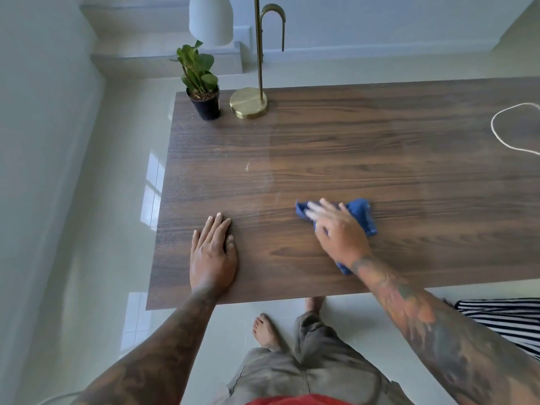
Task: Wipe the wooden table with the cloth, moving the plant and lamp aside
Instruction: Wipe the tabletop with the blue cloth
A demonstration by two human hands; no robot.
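Observation:
A dark wooden table (365,147) fills the middle of the view. My right hand (336,229) presses a crumpled blue cloth (361,211) flat against the tabletop near the front edge, fingers spread and blurred. My left hand (211,252) rests flat on the wood near the front left corner, fingers straight. At the far left corner stand a small green plant in a black pot (201,86) and, right beside it, a brass lamp (249,102) with a round base, a thin stem and a white shade above.
A white cord (502,135) loops on the table's right side. Glossy pale floor tiles (87,229) surround the table, with steps at the back left. A striped fabric (505,320) lies at the right below the table edge. My bare feet stand by the front edge.

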